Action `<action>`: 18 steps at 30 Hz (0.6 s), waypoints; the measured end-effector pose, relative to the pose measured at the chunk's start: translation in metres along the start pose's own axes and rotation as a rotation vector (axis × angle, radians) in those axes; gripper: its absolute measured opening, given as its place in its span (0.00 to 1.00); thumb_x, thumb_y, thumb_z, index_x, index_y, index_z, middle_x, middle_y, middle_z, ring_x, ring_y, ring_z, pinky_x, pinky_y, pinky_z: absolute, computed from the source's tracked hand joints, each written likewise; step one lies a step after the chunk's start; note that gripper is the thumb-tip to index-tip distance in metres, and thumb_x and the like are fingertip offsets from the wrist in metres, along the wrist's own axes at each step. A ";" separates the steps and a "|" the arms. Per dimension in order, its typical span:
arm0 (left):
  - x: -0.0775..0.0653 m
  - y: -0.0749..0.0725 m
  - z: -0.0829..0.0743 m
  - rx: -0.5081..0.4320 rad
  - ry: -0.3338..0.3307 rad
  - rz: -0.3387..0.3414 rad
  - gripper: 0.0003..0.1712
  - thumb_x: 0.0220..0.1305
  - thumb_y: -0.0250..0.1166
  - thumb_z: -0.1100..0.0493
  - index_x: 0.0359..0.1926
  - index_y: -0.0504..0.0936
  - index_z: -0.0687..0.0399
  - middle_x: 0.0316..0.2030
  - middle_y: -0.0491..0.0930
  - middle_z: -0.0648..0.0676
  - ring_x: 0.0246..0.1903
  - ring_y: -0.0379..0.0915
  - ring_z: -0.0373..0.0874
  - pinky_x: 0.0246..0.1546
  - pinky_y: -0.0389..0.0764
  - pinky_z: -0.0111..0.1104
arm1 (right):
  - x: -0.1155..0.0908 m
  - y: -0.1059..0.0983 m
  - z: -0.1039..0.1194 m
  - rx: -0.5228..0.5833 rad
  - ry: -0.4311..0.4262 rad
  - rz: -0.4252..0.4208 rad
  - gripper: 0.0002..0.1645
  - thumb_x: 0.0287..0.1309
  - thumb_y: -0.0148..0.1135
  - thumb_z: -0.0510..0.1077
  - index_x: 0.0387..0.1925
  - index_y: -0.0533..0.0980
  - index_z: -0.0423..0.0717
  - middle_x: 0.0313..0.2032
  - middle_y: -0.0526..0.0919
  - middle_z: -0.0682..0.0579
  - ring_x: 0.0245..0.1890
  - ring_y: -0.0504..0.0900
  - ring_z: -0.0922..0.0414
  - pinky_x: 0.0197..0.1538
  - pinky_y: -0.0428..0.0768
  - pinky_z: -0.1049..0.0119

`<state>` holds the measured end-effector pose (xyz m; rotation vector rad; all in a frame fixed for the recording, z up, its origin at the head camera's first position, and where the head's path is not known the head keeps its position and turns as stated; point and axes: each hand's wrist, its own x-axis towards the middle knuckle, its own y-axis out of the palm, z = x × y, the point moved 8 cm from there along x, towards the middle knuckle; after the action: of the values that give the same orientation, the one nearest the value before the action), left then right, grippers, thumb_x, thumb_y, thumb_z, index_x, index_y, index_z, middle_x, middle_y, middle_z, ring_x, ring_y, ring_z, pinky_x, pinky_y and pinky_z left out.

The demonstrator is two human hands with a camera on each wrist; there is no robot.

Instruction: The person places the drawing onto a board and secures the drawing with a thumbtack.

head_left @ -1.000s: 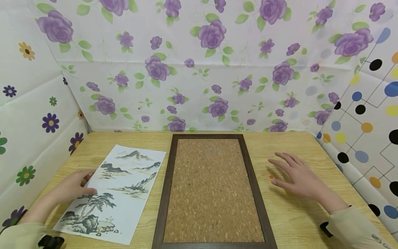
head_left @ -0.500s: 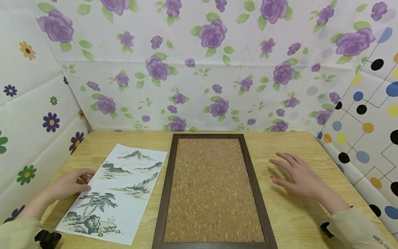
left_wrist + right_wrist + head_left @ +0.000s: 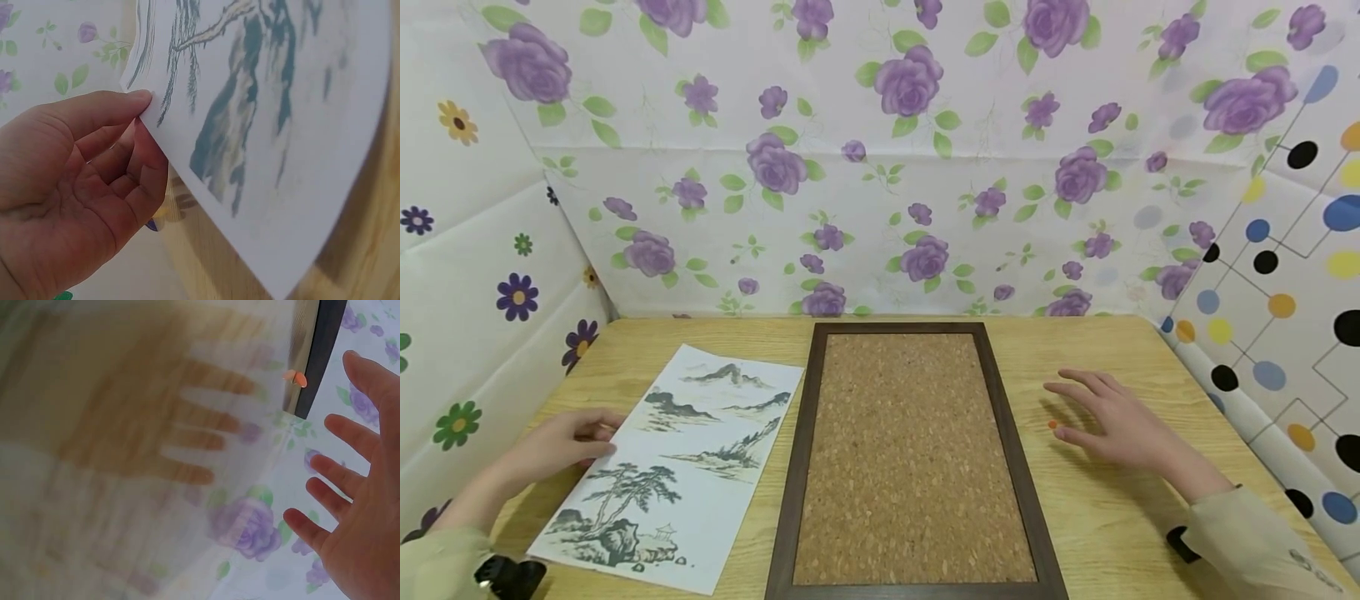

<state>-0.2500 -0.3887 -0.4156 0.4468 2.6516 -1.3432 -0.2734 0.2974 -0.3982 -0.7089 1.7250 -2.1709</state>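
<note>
We see bright, even light and a soft shadow toward six o'clock of the right hand [image 3: 1112,429]; the right-wrist view's glossy tabletop [image 3: 44,387], at ten o'clock, mirrors it blurrily.

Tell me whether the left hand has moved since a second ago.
Yes, slightly left: the thumb of the left hand lies farther from the cork board, near the left edge of the paper.
</note>
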 end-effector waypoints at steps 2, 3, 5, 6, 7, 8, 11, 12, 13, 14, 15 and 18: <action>-0.001 0.000 0.001 -0.023 0.003 0.004 0.27 0.69 0.61 0.61 0.62 0.69 0.77 0.44 0.83 0.62 0.35 0.73 0.25 0.35 0.83 0.27 | 0.000 0.001 0.000 0.008 -0.004 0.003 0.39 0.61 0.65 0.61 0.70 0.68 0.52 0.69 0.66 0.40 0.66 0.65 0.38 0.59 0.70 0.32; -0.001 0.000 0.002 -0.031 0.007 0.007 0.28 0.70 0.60 0.61 0.62 0.69 0.78 0.46 0.82 0.64 0.35 0.73 0.24 0.36 0.83 0.27 | 0.000 0.001 -0.001 0.013 -0.005 0.004 0.39 0.61 0.65 0.61 0.69 0.68 0.52 0.69 0.67 0.40 0.66 0.65 0.39 0.59 0.70 0.33; -0.002 -0.001 0.003 -0.042 0.014 0.005 0.28 0.71 0.59 0.60 0.63 0.68 0.79 0.48 0.81 0.67 0.36 0.72 0.21 0.36 0.83 0.27 | 0.000 0.001 -0.001 0.020 -0.004 0.004 0.39 0.60 0.65 0.61 0.69 0.68 0.52 0.68 0.68 0.40 0.66 0.66 0.39 0.59 0.70 0.33; -0.003 -0.001 0.004 -0.048 0.016 0.005 0.29 0.71 0.59 0.60 0.64 0.67 0.79 0.49 0.81 0.68 0.36 0.72 0.20 0.37 0.83 0.26 | 0.000 0.001 -0.002 0.023 -0.003 0.004 0.39 0.60 0.65 0.61 0.69 0.68 0.51 0.68 0.68 0.40 0.65 0.66 0.39 0.59 0.71 0.33; -0.003 -0.001 0.004 -0.059 0.017 0.006 0.30 0.71 0.59 0.60 0.64 0.65 0.80 0.50 0.80 0.69 0.37 0.71 0.19 0.37 0.83 0.26 | 0.000 0.001 -0.002 0.024 -0.003 0.003 0.39 0.60 0.65 0.61 0.69 0.69 0.51 0.67 0.69 0.40 0.65 0.66 0.39 0.59 0.71 0.33; -0.004 -0.002 0.005 -0.069 0.020 0.007 0.31 0.72 0.58 0.59 0.65 0.64 0.80 0.51 0.79 0.70 0.37 0.71 0.19 0.37 0.82 0.26 | -0.001 0.001 -0.002 0.027 -0.002 0.002 0.39 0.60 0.65 0.61 0.69 0.69 0.51 0.67 0.69 0.40 0.65 0.66 0.39 0.58 0.71 0.33; -0.005 -0.003 0.007 -0.122 0.016 -0.001 0.33 0.73 0.58 0.58 0.67 0.61 0.80 0.48 0.82 0.62 0.33 0.72 0.24 0.33 0.80 0.28 | -0.001 0.001 -0.003 0.035 -0.001 -0.002 0.38 0.60 0.65 0.60 0.68 0.69 0.51 0.66 0.70 0.40 0.64 0.67 0.40 0.58 0.72 0.33; -0.006 -0.003 0.007 -0.139 0.021 -0.005 0.33 0.73 0.57 0.58 0.67 0.61 0.80 0.46 0.83 0.56 0.31 0.72 0.28 0.32 0.79 0.28 | -0.001 0.001 -0.003 0.037 -0.002 -0.005 0.38 0.60 0.66 0.60 0.68 0.69 0.51 0.66 0.70 0.40 0.64 0.67 0.40 0.58 0.72 0.34; -0.006 -0.004 0.006 -0.158 0.026 -0.011 0.33 0.73 0.57 0.58 0.67 0.61 0.80 0.44 0.83 0.51 0.30 0.72 0.31 0.30 0.78 0.30 | -0.001 0.001 -0.004 0.040 -0.003 -0.007 0.38 0.60 0.66 0.60 0.68 0.70 0.51 0.65 0.70 0.41 0.64 0.67 0.40 0.58 0.72 0.34; -0.006 -0.004 0.006 -0.174 0.030 -0.015 0.32 0.73 0.57 0.58 0.67 0.61 0.79 0.40 0.82 0.46 0.28 0.71 0.34 0.28 0.76 0.31 | -0.001 0.000 -0.004 0.039 -0.005 -0.009 0.38 0.60 0.66 0.60 0.68 0.70 0.51 0.65 0.71 0.41 0.64 0.68 0.41 0.58 0.73 0.34; -0.006 -0.005 0.006 -0.190 0.030 -0.018 0.32 0.74 0.56 0.58 0.67 0.61 0.79 0.37 0.80 0.42 0.26 0.69 0.37 0.27 0.74 0.32 | -0.001 0.000 -0.003 0.039 -0.009 -0.011 0.39 0.59 0.67 0.60 0.68 0.70 0.52 0.64 0.71 0.41 0.63 0.68 0.41 0.57 0.73 0.35; -0.007 -0.006 0.007 -0.204 0.036 -0.029 0.31 0.75 0.54 0.57 0.67 0.60 0.79 0.35 0.76 0.35 0.28 0.70 0.34 0.28 0.75 0.31 | 0.000 0.000 -0.002 0.035 -0.030 -0.017 0.39 0.58 0.68 0.59 0.68 0.70 0.52 0.62 0.73 0.43 0.61 0.70 0.42 0.56 0.75 0.37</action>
<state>-0.2451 -0.3988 -0.4131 0.4105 2.7971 -1.0651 -0.2740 0.2991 -0.3984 -0.7465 1.6676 -2.1849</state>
